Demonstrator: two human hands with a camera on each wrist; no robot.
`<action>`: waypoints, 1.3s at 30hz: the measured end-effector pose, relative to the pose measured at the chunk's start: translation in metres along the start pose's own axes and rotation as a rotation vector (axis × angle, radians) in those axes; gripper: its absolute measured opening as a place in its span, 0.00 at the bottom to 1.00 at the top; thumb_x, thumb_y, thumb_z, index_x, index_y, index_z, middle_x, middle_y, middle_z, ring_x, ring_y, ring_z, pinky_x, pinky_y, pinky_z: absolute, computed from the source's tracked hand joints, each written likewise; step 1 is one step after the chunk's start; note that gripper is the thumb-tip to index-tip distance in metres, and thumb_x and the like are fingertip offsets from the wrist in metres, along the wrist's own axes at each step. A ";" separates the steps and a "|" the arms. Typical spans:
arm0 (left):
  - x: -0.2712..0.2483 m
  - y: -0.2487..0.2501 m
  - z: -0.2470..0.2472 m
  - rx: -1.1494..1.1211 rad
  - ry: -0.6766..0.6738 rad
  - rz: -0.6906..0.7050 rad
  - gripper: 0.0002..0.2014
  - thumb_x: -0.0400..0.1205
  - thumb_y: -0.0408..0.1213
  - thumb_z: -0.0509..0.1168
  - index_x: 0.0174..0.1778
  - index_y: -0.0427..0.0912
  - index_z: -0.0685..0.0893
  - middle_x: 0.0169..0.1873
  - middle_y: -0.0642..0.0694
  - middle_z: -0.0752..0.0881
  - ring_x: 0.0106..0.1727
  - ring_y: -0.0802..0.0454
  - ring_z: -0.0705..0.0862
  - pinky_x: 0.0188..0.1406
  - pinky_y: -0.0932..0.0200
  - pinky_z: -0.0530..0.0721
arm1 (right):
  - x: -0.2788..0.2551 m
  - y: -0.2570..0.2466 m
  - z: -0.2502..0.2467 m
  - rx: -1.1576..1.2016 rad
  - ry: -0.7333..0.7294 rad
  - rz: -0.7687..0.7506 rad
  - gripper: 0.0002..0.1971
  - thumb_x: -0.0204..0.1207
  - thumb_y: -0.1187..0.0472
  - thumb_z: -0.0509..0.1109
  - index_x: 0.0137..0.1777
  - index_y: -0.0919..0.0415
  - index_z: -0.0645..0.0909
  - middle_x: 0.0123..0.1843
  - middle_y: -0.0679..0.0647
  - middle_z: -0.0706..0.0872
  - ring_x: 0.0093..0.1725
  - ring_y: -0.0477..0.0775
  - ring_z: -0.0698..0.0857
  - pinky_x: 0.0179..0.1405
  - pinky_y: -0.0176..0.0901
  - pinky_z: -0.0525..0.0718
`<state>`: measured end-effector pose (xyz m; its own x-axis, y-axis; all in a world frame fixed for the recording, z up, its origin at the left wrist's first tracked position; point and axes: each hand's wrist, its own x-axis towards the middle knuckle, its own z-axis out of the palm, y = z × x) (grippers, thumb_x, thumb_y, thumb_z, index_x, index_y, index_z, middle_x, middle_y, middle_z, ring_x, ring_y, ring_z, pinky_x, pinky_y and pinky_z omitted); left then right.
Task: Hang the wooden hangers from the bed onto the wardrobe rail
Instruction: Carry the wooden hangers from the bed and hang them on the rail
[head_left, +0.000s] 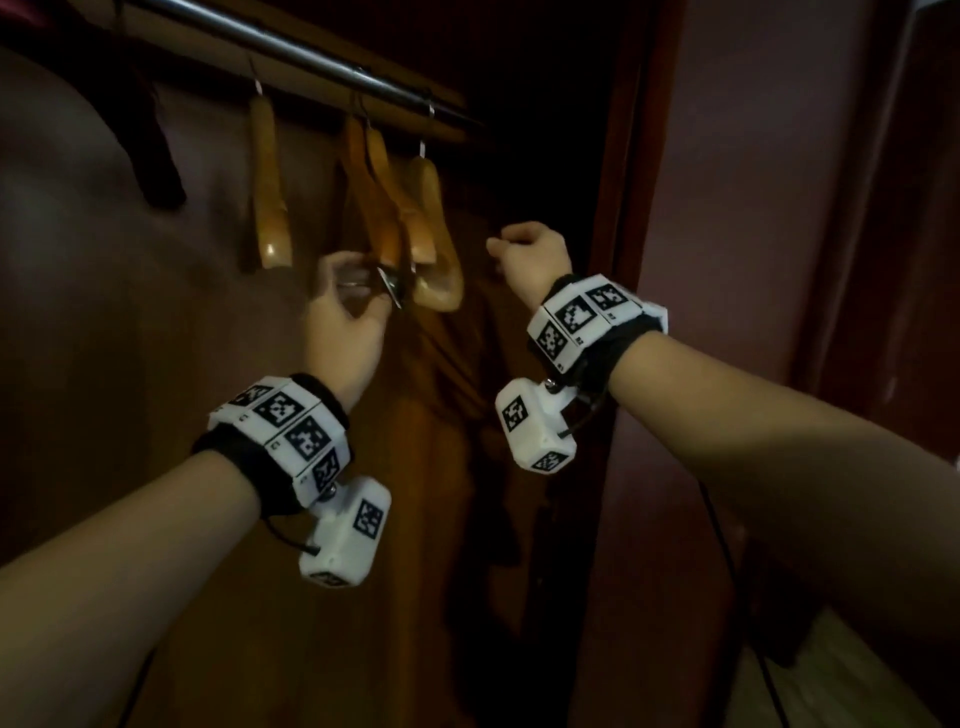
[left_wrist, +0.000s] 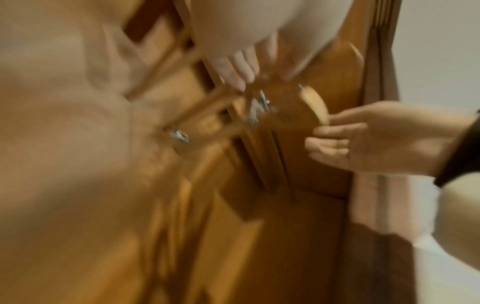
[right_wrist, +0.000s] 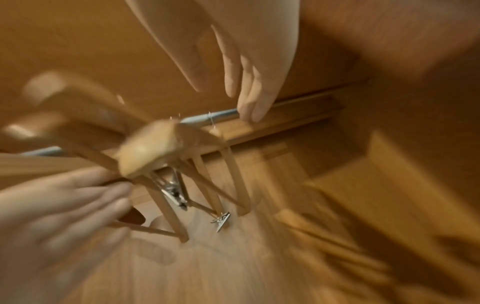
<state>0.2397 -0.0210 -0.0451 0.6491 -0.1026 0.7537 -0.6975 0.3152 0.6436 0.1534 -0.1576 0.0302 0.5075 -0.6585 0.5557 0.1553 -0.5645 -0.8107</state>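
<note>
Hanging long-axis-down above both hands, wooden hangers (head_left: 395, 208) sit nearest your left hand (head_left: 345, 312), fingers loose at their lower ends; right hand (head_left: 527, 254), loosely curled, holds nothing, just beside.

Hangers (head_left: 395, 208) crowd the rail (head_left: 311, 57) — free room right, before the wardrobe frame (head_left: 618, 208).

Honey-orange wooden hangers (head_left: 384, 208) with silver hooks hang from a dark grey metal wardrobe rail (head_left: 322, 57). A silver metal clip (head_left: 390, 283) glints on one hanger. The wardrobe interior (head_left: 104, 312) is dark brown; its door frame (head_left: 623, 156) is reddish brown. Both wrists wear white wristbands (head_left: 291, 431) printed with black square-coded patterns, over black straps. The wall (head_left: 753, 208) is dusky pink.
</note>
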 end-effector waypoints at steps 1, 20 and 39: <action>-0.006 0.004 0.008 -0.047 0.042 0.000 0.15 0.78 0.26 0.64 0.58 0.44 0.75 0.49 0.51 0.81 0.46 0.65 0.80 0.48 0.69 0.76 | -0.004 0.000 -0.009 0.008 0.005 -0.003 0.16 0.77 0.56 0.68 0.63 0.58 0.79 0.55 0.57 0.86 0.55 0.56 0.86 0.61 0.52 0.83; -0.243 0.157 0.341 -0.352 -0.281 -0.214 0.10 0.72 0.32 0.59 0.33 0.54 0.75 0.31 0.51 0.80 0.33 0.52 0.78 0.36 0.52 0.78 | -0.155 0.082 -0.465 -0.153 0.434 0.087 0.10 0.80 0.65 0.62 0.37 0.57 0.78 0.24 0.53 0.79 0.14 0.43 0.74 0.17 0.34 0.76; -0.703 0.403 0.735 -0.638 -1.010 -0.537 0.11 0.78 0.30 0.58 0.33 0.50 0.72 0.27 0.51 0.78 0.31 0.49 0.76 0.40 0.54 0.76 | -0.528 0.168 -1.002 -0.442 1.367 0.664 0.08 0.79 0.64 0.64 0.49 0.65 0.83 0.27 0.58 0.81 0.23 0.55 0.75 0.27 0.44 0.79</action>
<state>-0.7206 -0.5150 -0.2181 0.0928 -0.9242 0.3705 0.0221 0.3739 0.9272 -0.9379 -0.4035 -0.2144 -0.7714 -0.6318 0.0760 -0.1474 0.0611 -0.9872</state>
